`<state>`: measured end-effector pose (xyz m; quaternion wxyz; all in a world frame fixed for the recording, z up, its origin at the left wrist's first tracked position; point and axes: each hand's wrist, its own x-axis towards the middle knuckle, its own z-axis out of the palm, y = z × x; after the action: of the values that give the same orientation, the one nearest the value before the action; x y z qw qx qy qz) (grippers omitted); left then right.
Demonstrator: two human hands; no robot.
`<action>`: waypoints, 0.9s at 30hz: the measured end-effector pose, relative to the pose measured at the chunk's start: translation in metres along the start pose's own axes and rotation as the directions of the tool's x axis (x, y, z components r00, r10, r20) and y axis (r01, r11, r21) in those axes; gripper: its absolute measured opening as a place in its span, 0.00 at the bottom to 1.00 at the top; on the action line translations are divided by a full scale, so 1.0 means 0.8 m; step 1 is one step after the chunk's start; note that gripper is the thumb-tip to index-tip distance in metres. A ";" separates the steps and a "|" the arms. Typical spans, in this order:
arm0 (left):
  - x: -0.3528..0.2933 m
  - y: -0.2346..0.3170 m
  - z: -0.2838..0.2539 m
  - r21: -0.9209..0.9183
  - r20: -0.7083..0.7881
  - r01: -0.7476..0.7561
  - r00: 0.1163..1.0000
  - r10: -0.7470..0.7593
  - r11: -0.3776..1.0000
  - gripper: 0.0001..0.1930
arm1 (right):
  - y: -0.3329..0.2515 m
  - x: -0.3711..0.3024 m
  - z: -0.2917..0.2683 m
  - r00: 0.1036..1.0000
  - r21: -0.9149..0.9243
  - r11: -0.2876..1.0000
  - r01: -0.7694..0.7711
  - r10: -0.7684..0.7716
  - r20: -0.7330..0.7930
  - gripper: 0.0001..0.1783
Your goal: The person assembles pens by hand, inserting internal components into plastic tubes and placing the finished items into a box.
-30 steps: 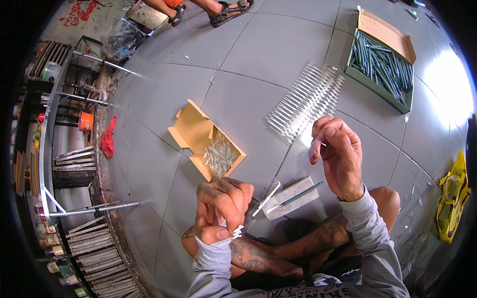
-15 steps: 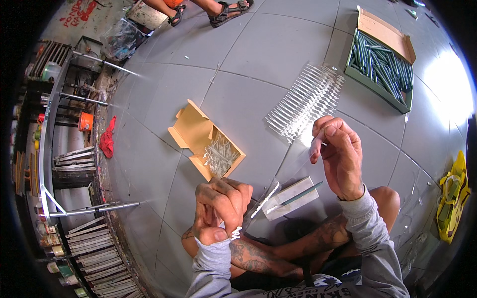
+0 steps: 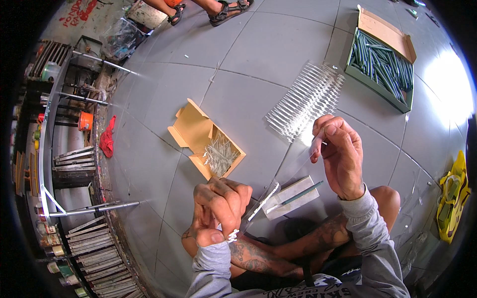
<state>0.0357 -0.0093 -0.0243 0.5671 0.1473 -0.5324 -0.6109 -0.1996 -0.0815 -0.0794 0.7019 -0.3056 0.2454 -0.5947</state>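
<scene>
Tiny shift, both grips holding

Brown box [image 3: 191,126] sits up-left of the pale block [image 3: 293,191]. Right hand [image 3: 339,156], above the block, pinches a clear strip [image 3: 264,202] running just left of it; left hand [image 3: 220,208], farther left and edging away a hair, curls round white bits [image 3: 232,235].

Two hands show, a left hand [image 3: 221,208] and a right hand [image 3: 339,154]. One clear strip [image 3: 263,202] is between them; white bits [image 3: 233,235] at the left are too small to count. One block [image 3: 295,205], between the hands, bears one pen [image 3: 302,193]. Beyond them are two boxes: one brown box [image 3: 191,125], one green box [image 3: 378,90] with too many pens to count. One sheet [image 3: 304,102] lies beyond the right hand, two sandals [image 3: 222,19] far beyond the left.
</scene>
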 end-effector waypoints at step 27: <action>-0.004 0.004 -0.006 -0.021 0.016 0.032 0.999 -0.032 0.999 0.06 | -0.002 0.001 0.000 1.000 0.002 1.000 -0.004 0.004 -0.014 0.11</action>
<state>0.0419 -0.0078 -0.0251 0.5545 0.1449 -0.5279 -0.6268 -0.2001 -0.0826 -0.0783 0.7016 -0.3001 0.2504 -0.5958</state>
